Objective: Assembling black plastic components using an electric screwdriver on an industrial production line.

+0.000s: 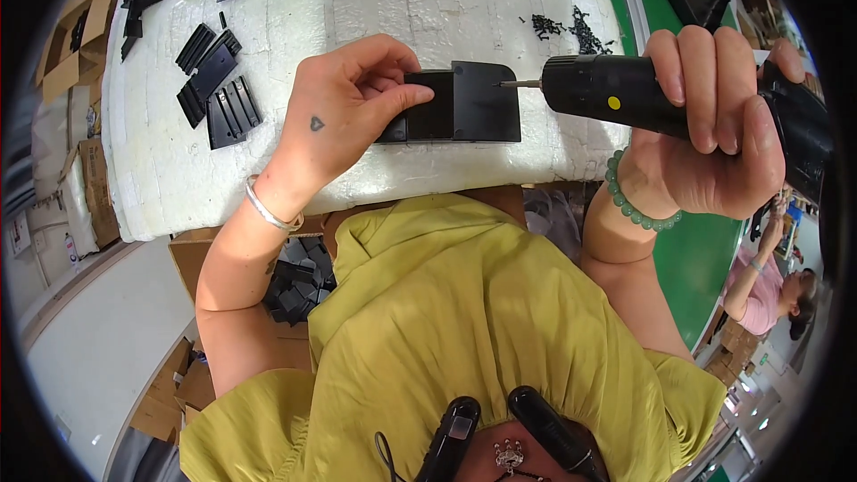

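Observation:
My left hand point(348, 107) is closed on the left end of a black rectangular plastic case point(486, 112), thumb on top and curled fingers behind its far edge. The case lies near the table's front edge. In my right hand point(714, 120) is a black electric screwdriver point(594, 87) with a yellow dot, its fingers wrapped round the body. The thin metal bit point(520, 84) points left and its tip is over the right part of the case. Whether a screw sits under the tip is too small to tell.
The table point(330, 0) has a white padded cover. Small black screws point(585, 34) lie in loose piles at the far right. Black plastic parts point(214, 76) lie at left, more heaped at far left. Below the table edge stands a box of black pieces point(299, 284). A person point(763, 295) is at right.

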Action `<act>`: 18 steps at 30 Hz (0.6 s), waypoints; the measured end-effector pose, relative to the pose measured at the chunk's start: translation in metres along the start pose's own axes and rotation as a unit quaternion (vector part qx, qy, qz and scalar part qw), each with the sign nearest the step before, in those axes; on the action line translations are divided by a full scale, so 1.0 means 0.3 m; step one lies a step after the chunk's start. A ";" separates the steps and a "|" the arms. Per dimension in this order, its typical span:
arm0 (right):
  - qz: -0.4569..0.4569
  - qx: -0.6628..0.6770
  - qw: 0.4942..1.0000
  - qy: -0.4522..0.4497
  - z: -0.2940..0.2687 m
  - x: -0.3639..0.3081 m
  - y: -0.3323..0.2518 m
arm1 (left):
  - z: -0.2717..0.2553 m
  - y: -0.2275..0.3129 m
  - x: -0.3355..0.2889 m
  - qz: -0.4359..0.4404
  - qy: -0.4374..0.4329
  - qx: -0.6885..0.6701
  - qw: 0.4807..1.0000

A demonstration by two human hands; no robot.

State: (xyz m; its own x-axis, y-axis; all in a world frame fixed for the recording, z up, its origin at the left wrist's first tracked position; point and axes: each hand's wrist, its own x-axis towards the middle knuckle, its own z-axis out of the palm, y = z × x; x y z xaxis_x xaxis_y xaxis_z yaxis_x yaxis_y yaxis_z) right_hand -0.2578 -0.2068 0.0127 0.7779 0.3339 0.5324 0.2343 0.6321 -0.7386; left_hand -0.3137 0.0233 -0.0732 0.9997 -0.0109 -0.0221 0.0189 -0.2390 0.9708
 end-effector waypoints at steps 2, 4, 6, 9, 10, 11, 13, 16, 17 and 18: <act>0.002 0.000 1.000 -0.001 -0.003 0.002 0.003 | 0.000 0.000 0.001 -0.002 -0.013 0.014 1.000; -0.004 0.003 1.000 0.002 0.000 0.003 0.005 | -0.002 0.001 0.000 0.048 -0.007 0.061 0.997; -0.002 -0.003 1.000 0.002 0.003 0.005 0.003 | -0.010 -0.001 0.005 0.064 -0.023 0.102 0.992; 0.002 -0.003 1.000 -0.003 0.002 0.007 0.005 | -0.029 0.027 0.006 0.087 -0.047 0.193 0.976; 0.004 0.002 1.000 -0.007 0.001 0.008 0.006 | -0.035 0.036 0.006 0.094 -0.055 0.242 0.964; 0.003 0.003 1.000 -0.008 0.016 0.002 0.007 | -0.038 0.033 0.010 0.095 -0.054 0.243 0.964; -0.008 -0.025 0.998 0.060 0.057 -0.014 0.006 | -0.039 0.022 0.025 0.239 0.042 0.270 0.932; 0.018 0.004 0.998 -0.058 0.041 0.024 0.019 | -0.069 0.026 0.049 0.093 -0.060 0.214 0.971; 0.017 0.003 0.998 -0.060 0.050 0.021 0.026 | -0.076 0.017 0.059 0.137 -0.106 0.260 0.950; 0.016 0.004 0.998 -0.062 0.053 0.023 0.028 | -0.074 0.025 0.066 0.137 -0.103 0.260 0.950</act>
State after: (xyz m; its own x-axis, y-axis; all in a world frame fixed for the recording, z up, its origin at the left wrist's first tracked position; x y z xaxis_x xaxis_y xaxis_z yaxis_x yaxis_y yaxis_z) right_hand -0.2597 -0.1882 0.0166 0.7065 0.4383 0.5557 0.2050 0.6248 -0.7534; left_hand -0.2933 0.0428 -0.0611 0.9405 -0.3195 0.1157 -0.3057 -0.6469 0.6986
